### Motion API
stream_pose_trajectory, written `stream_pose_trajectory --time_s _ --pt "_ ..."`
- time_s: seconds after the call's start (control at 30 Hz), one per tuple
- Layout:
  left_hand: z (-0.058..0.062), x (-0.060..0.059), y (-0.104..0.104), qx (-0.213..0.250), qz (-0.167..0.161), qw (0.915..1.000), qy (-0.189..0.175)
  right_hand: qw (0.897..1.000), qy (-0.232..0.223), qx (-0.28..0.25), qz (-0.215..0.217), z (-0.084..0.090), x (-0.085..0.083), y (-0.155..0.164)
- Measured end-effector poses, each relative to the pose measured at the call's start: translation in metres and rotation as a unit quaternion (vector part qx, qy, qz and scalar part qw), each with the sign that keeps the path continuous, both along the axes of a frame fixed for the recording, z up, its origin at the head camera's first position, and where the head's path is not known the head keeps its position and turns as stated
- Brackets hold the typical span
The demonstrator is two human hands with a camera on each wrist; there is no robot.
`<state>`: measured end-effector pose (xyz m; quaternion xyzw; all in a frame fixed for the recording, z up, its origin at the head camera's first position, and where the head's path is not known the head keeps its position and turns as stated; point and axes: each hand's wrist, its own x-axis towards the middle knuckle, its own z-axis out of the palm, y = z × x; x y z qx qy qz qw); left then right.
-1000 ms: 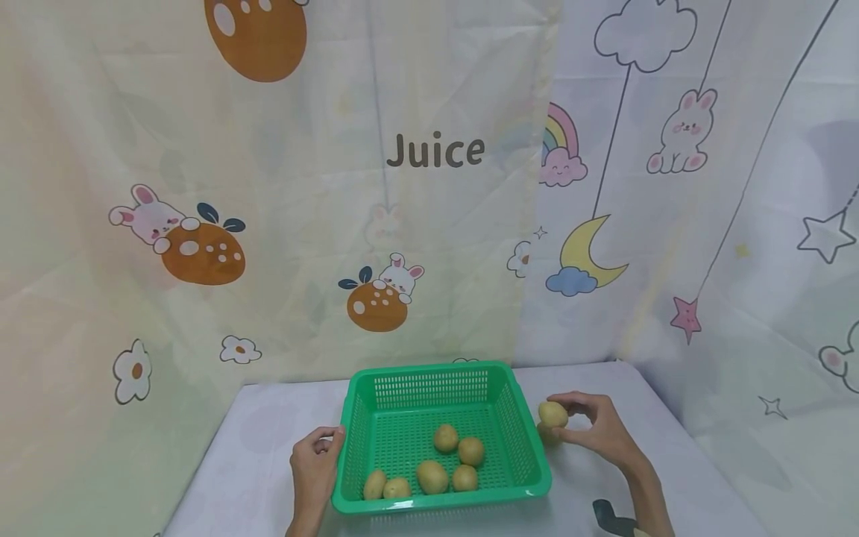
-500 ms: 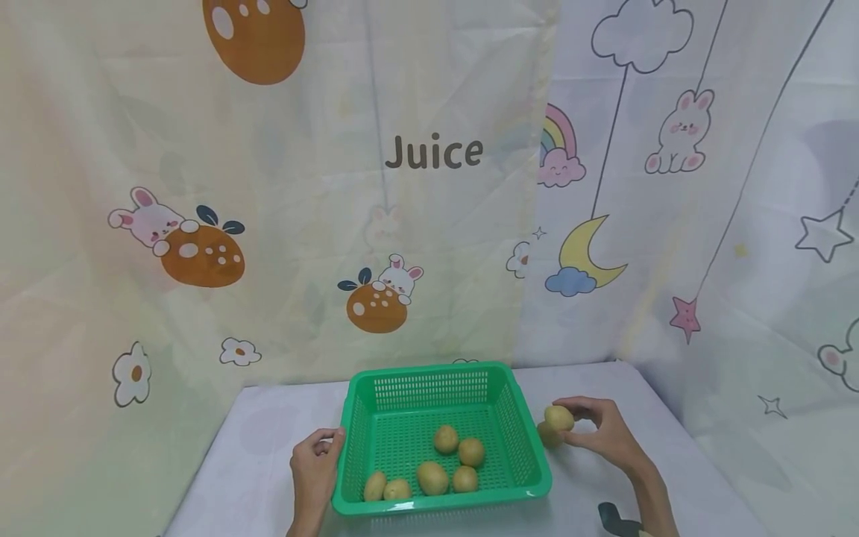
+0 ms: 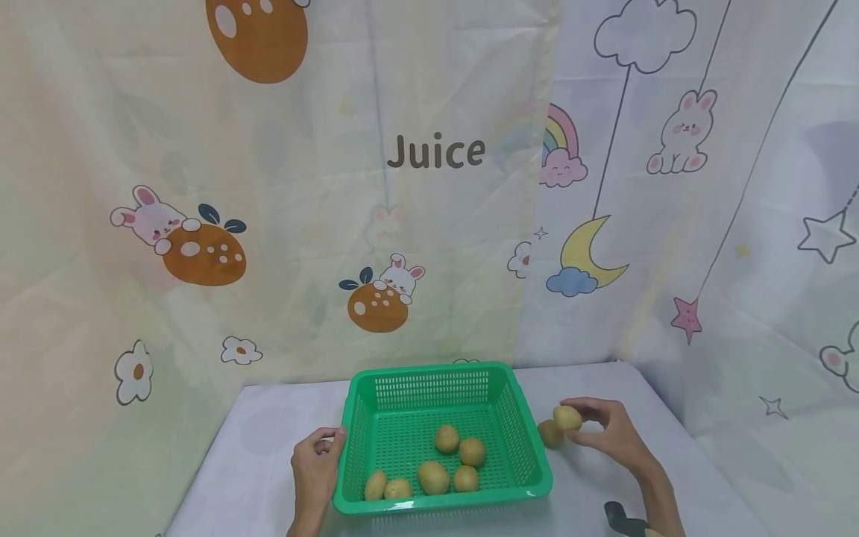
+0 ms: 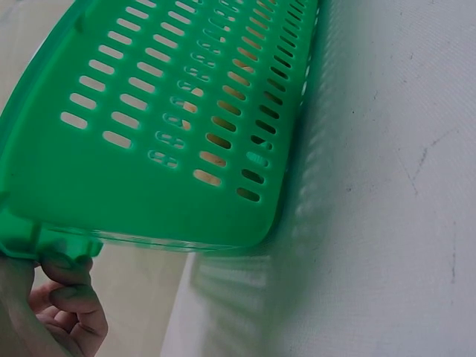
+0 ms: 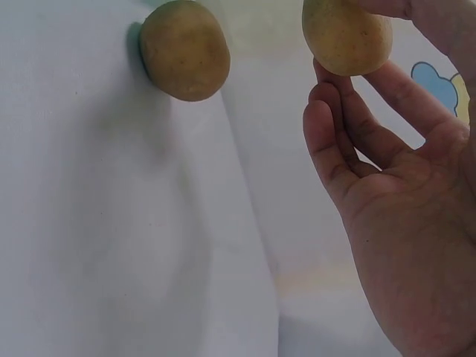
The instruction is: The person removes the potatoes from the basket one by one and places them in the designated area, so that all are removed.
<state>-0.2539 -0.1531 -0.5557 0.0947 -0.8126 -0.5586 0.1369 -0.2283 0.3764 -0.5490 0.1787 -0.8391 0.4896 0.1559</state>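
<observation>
A green slotted basket sits on the white table and holds several small potatoes. My left hand grips the basket's left rim with curled fingers. To the right of the basket my right hand pinches one potato at its fingertips, just above the table. A second potato lies on the cloth close beside it, between the hand and the basket wall.
A cartoon-printed curtain hangs right behind the table. The white tablecloth runs left of the basket, and its right edge lies beyond my right hand. A dark wrist strap shows at the bottom right.
My right hand has carried its potato a little to the right and away from the basket, uncovering the second potato on the cloth. The left hand and basket stay put.
</observation>
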Motion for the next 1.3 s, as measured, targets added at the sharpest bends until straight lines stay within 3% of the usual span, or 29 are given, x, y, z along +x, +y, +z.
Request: stream_pose_trajectory --time_s 0.73,1.3 --pt "-0.002 -0.001 0.0 -0.005 0.004 1.0 -0.003 1.0 -0.01 0.001 -0.014 -0.012 0.002 0.019" --pt "-0.002 0.001 -0.001 0.001 -0.001 1.0 0.003 0.996 -0.084 -0.002 -0.041 -0.022 0.005 0.032"
